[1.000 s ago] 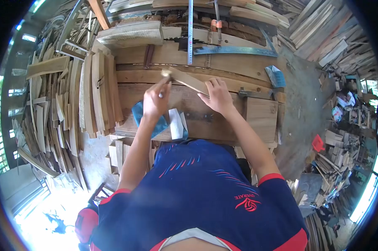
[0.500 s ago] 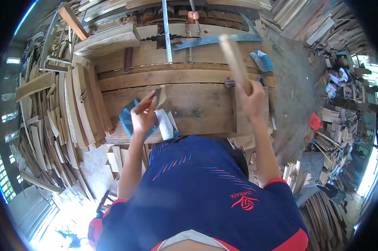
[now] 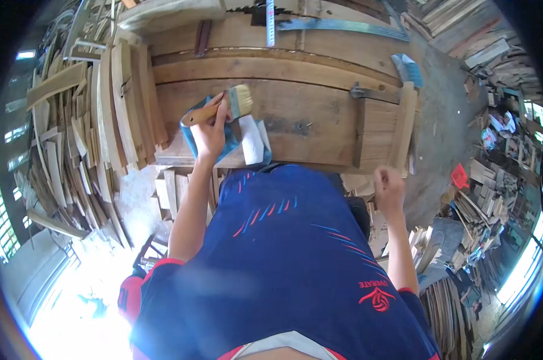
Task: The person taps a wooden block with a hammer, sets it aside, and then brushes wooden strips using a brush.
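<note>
My left hand [image 3: 210, 133] is wrapped round the wooden handle of a flat paintbrush [image 3: 240, 101], whose pale bristles point right above the workbench [image 3: 295, 144]. Beneath that hand lie a blue cloth or packet [image 3: 190, 137] and a folded white paper [image 3: 253, 141]. My right hand [image 3: 389, 189] hangs off the bench's front right corner, fingers curled, and I see nothing in it. Just above it, a narrow wooden strip [image 3: 404, 129] lies lengthwise at the bench's right end, apart from the hand.
A metal square [image 3: 343, 25] and a measuring tape [image 3: 271, 24] lie across the bench's back. A metal clamp [image 3: 373, 93] sits at the right, near a blue packet [image 3: 407, 71]. Stacked boards [image 3: 122, 102] stand at the left. A red dustpan-like object [image 3: 459, 176] is on the floor.
The wooden strip, earlier in my right hand, now lies on the bench's right end. My right hand has let go and moved back towards my body. My left hand keeps the brush.
</note>
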Tool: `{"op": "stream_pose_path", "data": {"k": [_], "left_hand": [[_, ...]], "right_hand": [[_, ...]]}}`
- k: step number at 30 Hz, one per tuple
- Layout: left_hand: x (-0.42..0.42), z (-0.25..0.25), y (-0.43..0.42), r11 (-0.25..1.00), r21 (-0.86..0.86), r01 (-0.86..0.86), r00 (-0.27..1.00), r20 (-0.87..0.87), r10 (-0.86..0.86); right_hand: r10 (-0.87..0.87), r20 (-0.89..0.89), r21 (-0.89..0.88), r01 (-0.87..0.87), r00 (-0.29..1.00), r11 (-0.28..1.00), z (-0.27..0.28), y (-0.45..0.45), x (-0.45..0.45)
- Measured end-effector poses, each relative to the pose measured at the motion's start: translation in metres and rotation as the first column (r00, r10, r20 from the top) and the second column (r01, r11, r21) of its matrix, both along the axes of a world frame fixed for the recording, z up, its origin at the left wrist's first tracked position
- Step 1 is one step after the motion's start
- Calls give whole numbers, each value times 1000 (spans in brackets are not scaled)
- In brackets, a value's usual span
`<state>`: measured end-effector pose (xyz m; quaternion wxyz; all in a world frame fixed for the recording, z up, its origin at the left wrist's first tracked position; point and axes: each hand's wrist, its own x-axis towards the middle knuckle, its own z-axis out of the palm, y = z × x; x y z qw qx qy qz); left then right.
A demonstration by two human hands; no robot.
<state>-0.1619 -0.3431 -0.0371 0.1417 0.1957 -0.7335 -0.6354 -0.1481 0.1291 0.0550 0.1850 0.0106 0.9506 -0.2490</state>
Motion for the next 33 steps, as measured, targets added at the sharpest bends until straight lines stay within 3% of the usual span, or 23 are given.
{"op": "stream_pose_path", "data": {"k": [1,2,4,6,8,10,13,17,20,23,26,30,33], "left_hand": [[0,5,2,1000,6,-9,1000,3,9],[1,11,3,995,-103,1,1000,-1,-1],[1,3,3,1000,-7,-17,1000,4,17],[1,-3,2,999,38,-38,999,13,38],[3,-5,3,999,-21,-49,999,2,49],[3,-8,5,997,-23,-76,997,-15,75],[3,-11,6,997,24,-79,996,-36,80],[3,-9,0,998,-29,-60,998,-10,60],[2,8,-1,971,-239,-23,999,23,29],[2,3,-3,987,-158,1,1000,9,0],[2,11,3,998,66,-5,998,68,0],[9,23,5,980,201,7,965,255,-59],[20,30,-5,945,327,-23,896,425,-125]], "right_hand": [[-9,215,-35,17,977,999,1,3,17],[-14,418,-44,36,908,998,2,6,34],[-31,667,-94,126,745,988,2,11,63],[-124,783,-166,397,609,903,6,13,86],[-196,861,-189,654,469,732,11,10,102],[-230,903,-183,809,362,558,20,6,109],[-259,927,-159,908,273,388,31,1,112],[-290,932,-126,943,219,307,42,-2,103],[-327,927,-95,958,183,269,52,-1,96],[-347,921,-82,960,175,267,59,0,91],[-271,933,-148,938,238,313,61,4,86],[-117,952,-247,936,283,250,70,0,72],[-58,931,-329,897,361,296,66,5,66]]}}
